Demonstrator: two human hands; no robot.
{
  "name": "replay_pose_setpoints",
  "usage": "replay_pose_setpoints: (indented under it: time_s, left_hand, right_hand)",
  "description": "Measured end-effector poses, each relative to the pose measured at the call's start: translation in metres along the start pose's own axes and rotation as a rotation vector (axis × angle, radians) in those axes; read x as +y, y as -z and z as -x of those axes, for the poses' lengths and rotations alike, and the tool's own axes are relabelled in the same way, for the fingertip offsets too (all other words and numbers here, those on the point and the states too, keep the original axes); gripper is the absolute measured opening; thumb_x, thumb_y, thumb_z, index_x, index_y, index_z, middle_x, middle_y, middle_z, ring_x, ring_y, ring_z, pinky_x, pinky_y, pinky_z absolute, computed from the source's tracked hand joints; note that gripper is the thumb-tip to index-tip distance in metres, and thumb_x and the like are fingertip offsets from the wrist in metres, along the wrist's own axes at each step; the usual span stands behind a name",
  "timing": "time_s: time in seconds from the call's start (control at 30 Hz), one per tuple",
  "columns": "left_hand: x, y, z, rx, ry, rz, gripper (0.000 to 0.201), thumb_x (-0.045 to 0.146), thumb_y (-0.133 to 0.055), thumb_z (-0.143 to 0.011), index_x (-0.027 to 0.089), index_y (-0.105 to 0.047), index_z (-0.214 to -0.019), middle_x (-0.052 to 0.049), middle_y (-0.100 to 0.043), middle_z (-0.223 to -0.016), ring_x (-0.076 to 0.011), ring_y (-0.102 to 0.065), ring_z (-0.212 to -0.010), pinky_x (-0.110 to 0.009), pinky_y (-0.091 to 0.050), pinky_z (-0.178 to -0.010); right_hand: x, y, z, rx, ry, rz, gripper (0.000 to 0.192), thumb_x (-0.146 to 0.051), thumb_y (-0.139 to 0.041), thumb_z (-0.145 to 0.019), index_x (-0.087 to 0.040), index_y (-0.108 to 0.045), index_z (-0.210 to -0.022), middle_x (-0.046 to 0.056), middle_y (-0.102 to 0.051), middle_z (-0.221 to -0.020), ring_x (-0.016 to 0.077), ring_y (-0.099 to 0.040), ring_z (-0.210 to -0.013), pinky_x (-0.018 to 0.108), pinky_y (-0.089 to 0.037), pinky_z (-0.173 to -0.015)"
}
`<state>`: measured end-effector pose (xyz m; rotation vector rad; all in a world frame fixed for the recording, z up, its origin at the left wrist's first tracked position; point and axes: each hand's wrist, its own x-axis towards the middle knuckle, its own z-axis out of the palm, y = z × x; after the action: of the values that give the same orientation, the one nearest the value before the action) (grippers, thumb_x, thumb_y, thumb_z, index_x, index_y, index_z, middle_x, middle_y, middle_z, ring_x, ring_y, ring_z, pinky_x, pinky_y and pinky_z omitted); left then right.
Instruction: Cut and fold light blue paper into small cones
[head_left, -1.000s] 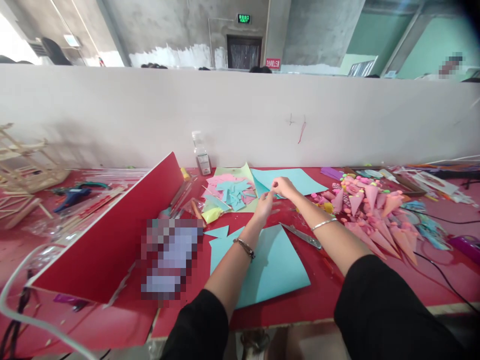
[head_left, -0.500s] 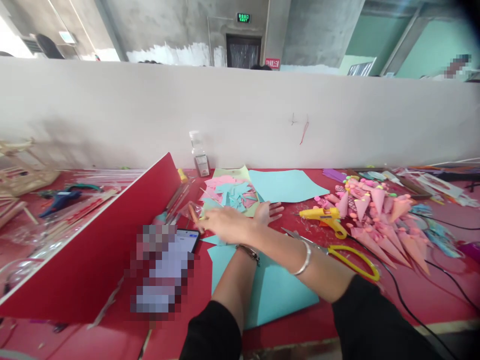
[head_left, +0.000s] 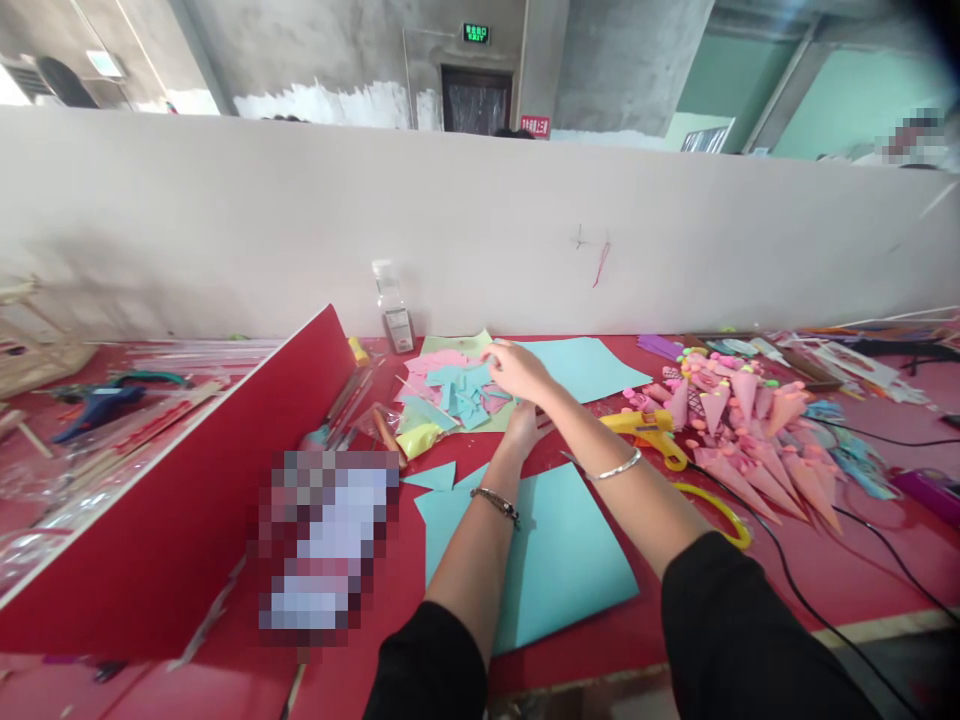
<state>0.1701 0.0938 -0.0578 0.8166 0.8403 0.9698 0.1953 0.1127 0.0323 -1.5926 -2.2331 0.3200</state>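
Paper scraps [head_left: 461,388] lie under the right hand [head_left: 516,370], fingers loosely apart; left hand [head_left: 523,424] unclear.

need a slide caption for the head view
Right hand reaches into paper scraps, left hand beside it, over a red table.

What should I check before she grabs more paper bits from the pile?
1. Right hand over the pile of paper scraps: ok, fingers rest at its edge.
2. Left hand free: cannot tell, it lies on the red table, partly hidden by the right arm.
3. Yellow glue gun out of the way: ok, it lies right of the hands, though its black cord trails close to the right arm.
4. Large blue sheet flat: ok, it lies under both forearms.
5. Clear bottle upright: ok, standing behind the pile.
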Motion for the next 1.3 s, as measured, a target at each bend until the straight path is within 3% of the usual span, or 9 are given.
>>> replay_pose_setpoints:
  time_s: [0.1, 0.23, 0.37, 0.63, 0.83, 1.0, 1.17, 1.3]
  left_hand:
    - [0.002, 0.001, -0.003, 0.036, 0.026, 0.181, 0.026, 0.038, -0.033, -0.088, 0.02, -0.047, -0.099, -0.007, -0.059, -0.098, -0.0136, -0.063, -0.08, -0.025, -0.049, -0.071]
    - [0.002, 0.002, -0.008, 0.082, 0.062, 0.329, 0.022, 0.033, -0.032, -0.09, 0.02, -0.048, -0.097, -0.003, -0.059, -0.087, -0.0085, -0.062, -0.068, -0.02, -0.048, -0.066]
    - [0.001, 0.001, -0.012, 0.136, 0.092, 0.429, 0.02, 0.028, -0.03, -0.091, 0.019, -0.048, -0.094, 0.0, -0.056, -0.075, -0.006, -0.061, -0.061, -0.017, -0.046, -0.063]
    - [0.003, 0.001, -0.015, 0.157, 0.098, 0.523, 0.014, 0.029, -0.043, -0.085, 0.018, -0.051, -0.081, 0.001, -0.058, -0.065, -0.0061, -0.058, -0.054, -0.017, -0.045, -0.06]
    - [0.004, 0.001, -0.014, 0.151, 0.079, 0.518, 0.009, 0.026, -0.047, -0.08, 0.018, -0.052, -0.079, 0.002, -0.057, -0.063, -0.0078, -0.06, -0.059, -0.018, -0.045, -0.064]
    - [0.003, -0.001, -0.012, 0.147, 0.045, 0.495, 0.006, 0.023, -0.05, -0.077, 0.018, -0.05, -0.073, 0.003, -0.053, -0.061, -0.0082, -0.061, -0.064, -0.019, -0.044, -0.069]
    - [0.0, -0.001, -0.014, 0.172, 0.001, 0.453, 0.013, 0.016, -0.05, -0.076, 0.017, -0.043, -0.066, 0.005, -0.047, -0.059, -0.0081, -0.062, -0.064, -0.019, -0.044, -0.068]
    - [-0.002, -0.003, -0.011, 0.177, -0.047, 0.407, 0.014, 0.012, -0.053, -0.074, 0.017, -0.041, -0.067, 0.005, -0.044, -0.062, -0.0114, -0.064, -0.072, -0.019, -0.044, -0.07]
  right_hand:
    - [0.042, -0.001, 0.001, -0.078, -0.143, -0.007, 0.022, -0.024, -0.049, -0.079, -0.015, -0.059, -0.096, 0.01, -0.059, -0.102, 0.0182, -0.055, -0.084, 0.024, -0.04, -0.07]
    - [0.07, -0.01, 0.004, -0.162, -0.187, -0.098, 0.024, -0.032, -0.046, -0.083, -0.016, -0.06, -0.096, 0.006, -0.062, -0.1, 0.0149, -0.057, -0.083, 0.02, -0.042, -0.069]
    - [0.081, -0.005, 0.002, -0.186, -0.203, -0.17, 0.027, -0.027, -0.042, -0.085, -0.016, -0.055, -0.105, 0.007, -0.059, -0.107, 0.0141, -0.056, -0.089, 0.02, -0.043, -0.074]
    - [0.095, 0.009, 0.004, -0.359, -0.122, -0.224, 0.046, -0.02, -0.065, -0.067, -0.015, -0.055, -0.111, 0.012, -0.055, -0.113, 0.0132, -0.057, -0.08, 0.022, -0.046, -0.069]
    - [0.102, 0.011, 0.003, -0.377, -0.052, -0.195, 0.038, -0.024, -0.06, -0.071, -0.016, -0.058, -0.108, 0.009, -0.058, -0.108, 0.0116, -0.058, -0.075, 0.02, -0.044, -0.066]
    - [0.103, 0.013, 0.003, -0.291, -0.016, -0.122, 0.026, -0.028, -0.053, -0.076, -0.016, -0.064, -0.096, 0.004, -0.064, -0.097, 0.0133, -0.057, -0.079, 0.019, -0.041, -0.067]
    - [0.103, 0.014, 0.003, -0.135, -0.041, 0.002, 0.017, -0.025, -0.054, -0.073, -0.014, -0.066, -0.073, 0.001, -0.064, -0.072, 0.0139, -0.056, -0.07, 0.021, -0.036, -0.062]
    - [0.108, 0.019, 0.004, 0.03, -0.119, 0.077, 0.01, -0.021, -0.059, -0.07, -0.015, -0.066, -0.068, 0.004, -0.065, -0.072, 0.0145, -0.056, -0.07, 0.021, -0.035, -0.061]
